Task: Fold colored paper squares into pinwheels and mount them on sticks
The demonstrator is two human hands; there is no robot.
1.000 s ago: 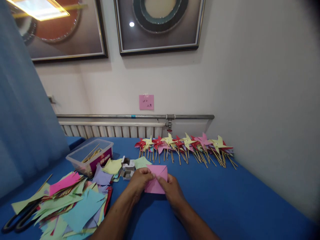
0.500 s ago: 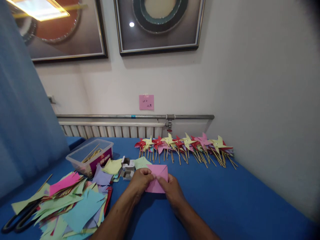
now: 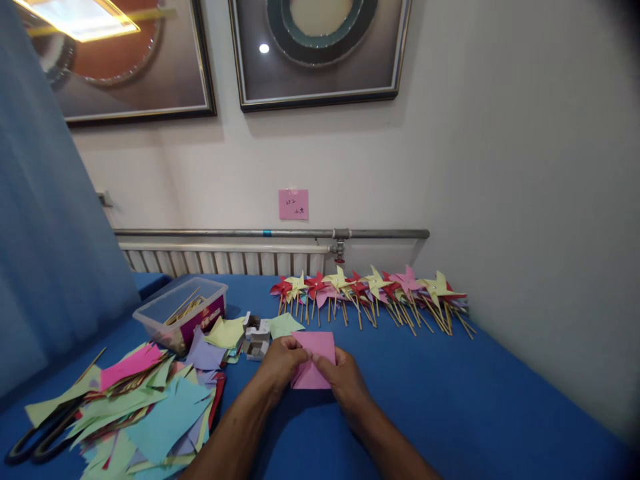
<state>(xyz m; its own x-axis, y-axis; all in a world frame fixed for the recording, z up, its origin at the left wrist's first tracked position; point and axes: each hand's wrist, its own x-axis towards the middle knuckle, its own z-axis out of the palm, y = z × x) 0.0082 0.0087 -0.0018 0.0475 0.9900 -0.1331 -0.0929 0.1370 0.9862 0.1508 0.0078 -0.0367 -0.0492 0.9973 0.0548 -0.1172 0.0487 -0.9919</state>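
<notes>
A pink paper square [image 3: 315, 357] lies on the blue table [image 3: 450, 400] in front of me. My left hand [image 3: 281, 363] pinches its left edge with closed fingers. My right hand [image 3: 345, 381] grips its lower right part, thumb on top, fingertips pressed to the sheet. Both hands meet near the middle of the paper.
A row of finished paper pinwheels [image 3: 370, 293] on sticks lies along the back wall. A pile of coloured paper sheets [image 3: 145, 407] and black scissors [image 3: 35, 440] are at the left. A clear plastic tub [image 3: 180, 313] with sticks and a small white box [image 3: 257, 337] stand behind.
The pink paper's upper flap has flattened a little; its top edge now looks straight. Both hands stay in nearly the same place.
</notes>
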